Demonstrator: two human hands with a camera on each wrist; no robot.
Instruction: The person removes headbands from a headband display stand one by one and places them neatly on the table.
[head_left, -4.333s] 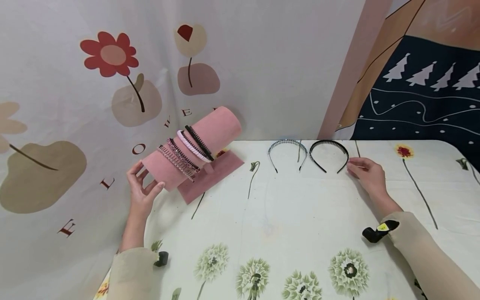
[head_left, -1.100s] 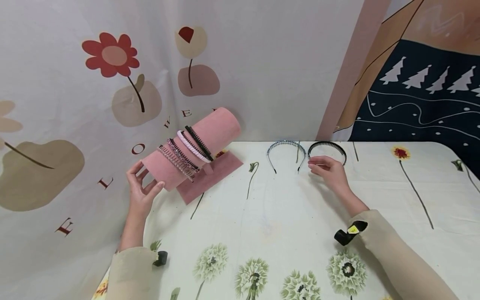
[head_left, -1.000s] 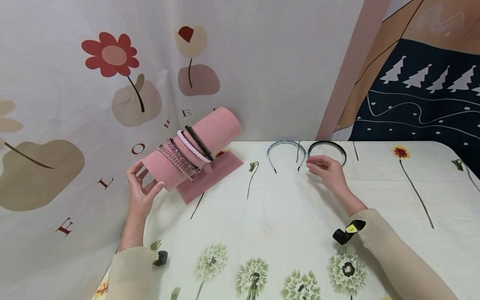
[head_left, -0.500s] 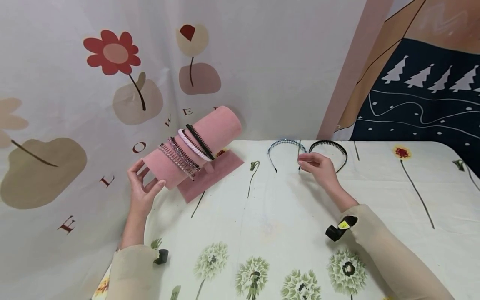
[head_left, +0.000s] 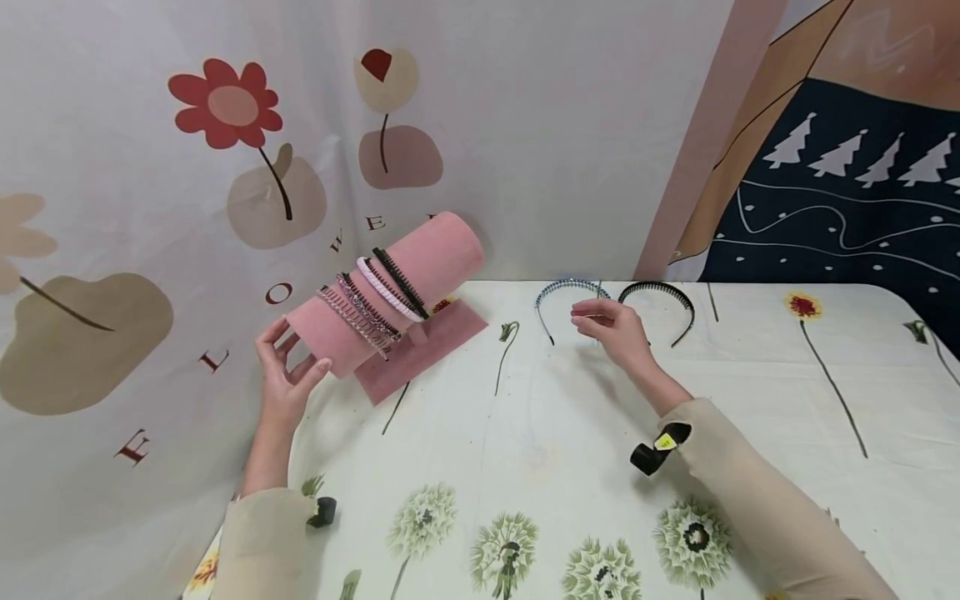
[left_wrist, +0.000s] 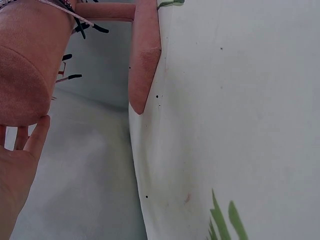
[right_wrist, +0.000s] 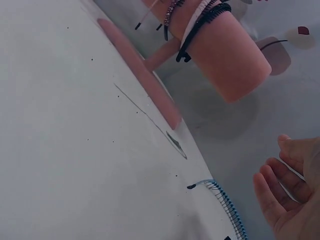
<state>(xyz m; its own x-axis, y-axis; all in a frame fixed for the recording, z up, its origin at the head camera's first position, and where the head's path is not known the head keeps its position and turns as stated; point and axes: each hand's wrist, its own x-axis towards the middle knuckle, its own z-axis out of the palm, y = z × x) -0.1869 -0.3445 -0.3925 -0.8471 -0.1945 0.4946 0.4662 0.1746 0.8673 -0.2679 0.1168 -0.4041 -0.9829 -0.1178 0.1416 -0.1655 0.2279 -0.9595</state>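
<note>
A pink cylindrical headband stand tilts up to the right on a flat base, with several headbands round it. Among these, a white one sits beside a black one. My left hand holds the roll's lower left end, fingers behind and thumb in front; the left wrist view shows fingertips on the rim. My right hand hovers with relaxed fingers over the right side of a blue toothed headband, hiding part of it. Nothing shows between its fingers in the right wrist view. A black toothed headband lies to its right.
The white flower-printed tablecloth covers the table. Behind stands a hanging cloth with printed flowers, close to the stand. A dark cloth with printed trees hangs at the back right.
My right hand has moved left, from beside the black headband, across it, to over the blue headband. My left hand stays at the stand's end. Both loose headbands lie where they were.
</note>
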